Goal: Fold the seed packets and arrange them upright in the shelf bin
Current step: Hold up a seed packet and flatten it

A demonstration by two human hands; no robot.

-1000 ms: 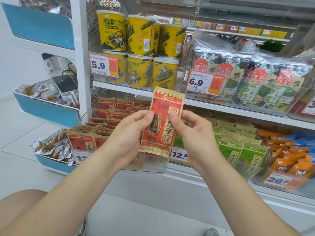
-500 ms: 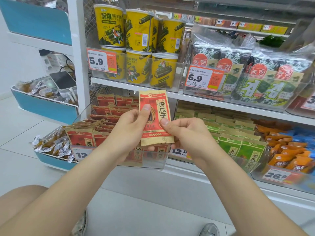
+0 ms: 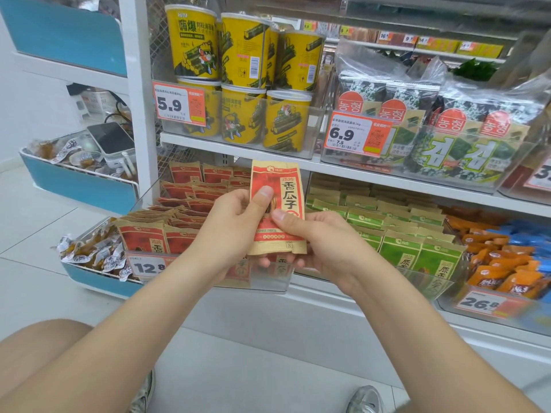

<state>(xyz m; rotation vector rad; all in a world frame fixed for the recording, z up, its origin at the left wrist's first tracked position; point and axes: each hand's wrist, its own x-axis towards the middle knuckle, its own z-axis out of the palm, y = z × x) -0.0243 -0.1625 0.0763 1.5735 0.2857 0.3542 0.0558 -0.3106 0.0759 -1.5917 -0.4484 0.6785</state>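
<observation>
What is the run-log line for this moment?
phase: fold | packet: red, upright, in front of bin | left hand: pinches packet | right hand: pinches packet

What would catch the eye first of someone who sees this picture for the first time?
First the red seed packet, held upright in the centre by both hands: the left hand pinches its left edge, the right hand its lower part. Behind it, rows of the same red packets stand in a clear bin, and bright yellow tubs are stacked above them, at the upper centre.
</observation>
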